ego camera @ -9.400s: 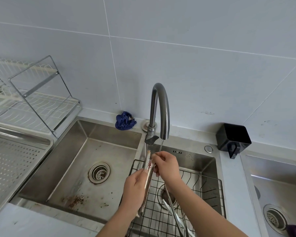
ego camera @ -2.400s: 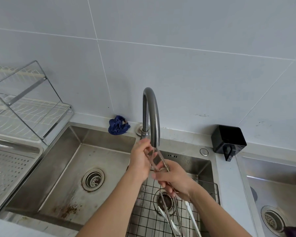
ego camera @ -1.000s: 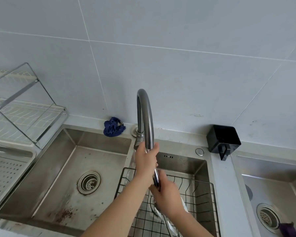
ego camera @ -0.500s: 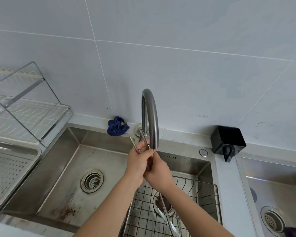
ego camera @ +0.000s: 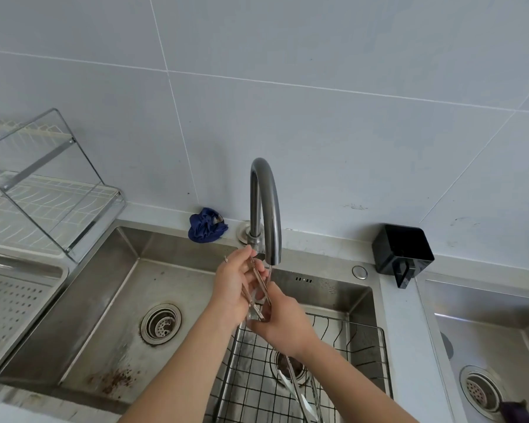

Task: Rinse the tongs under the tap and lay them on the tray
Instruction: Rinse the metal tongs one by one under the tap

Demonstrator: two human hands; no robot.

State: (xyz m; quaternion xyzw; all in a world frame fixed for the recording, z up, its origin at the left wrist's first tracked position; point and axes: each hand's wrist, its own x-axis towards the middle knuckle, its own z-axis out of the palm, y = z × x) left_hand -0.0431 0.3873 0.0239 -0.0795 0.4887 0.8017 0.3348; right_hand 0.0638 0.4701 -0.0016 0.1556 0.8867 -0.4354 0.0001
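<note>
tongs (ego camera: 258, 277) held under the tap (ego camera: 264, 206)

perforated tray (ego camera: 11, 303) lies at the far left beside a wire dish rack (ego camera: 46, 193), well apart from the tongs. a blue cloth (ego camera: 206, 225) sits on the desk (ego camera: 306, 238) behind the left basin (ego camera: 104, 303). the left hand (ego camera: 231, 286) has its grip curled round the tongs' upper end just below the tap, in a thin stream of water (ego camera: 269, 271). the right hand (ego camera: 284, 323) has its grip clasped on their lower part over a black wire basket (ego camera: 365, 346).

Big left sink (ego camera: 110, 300) is open w/ lots of room, but tap (ego camera: 264, 209) & wire basket (ego camera: 251, 370) crowd the middle.
</note>
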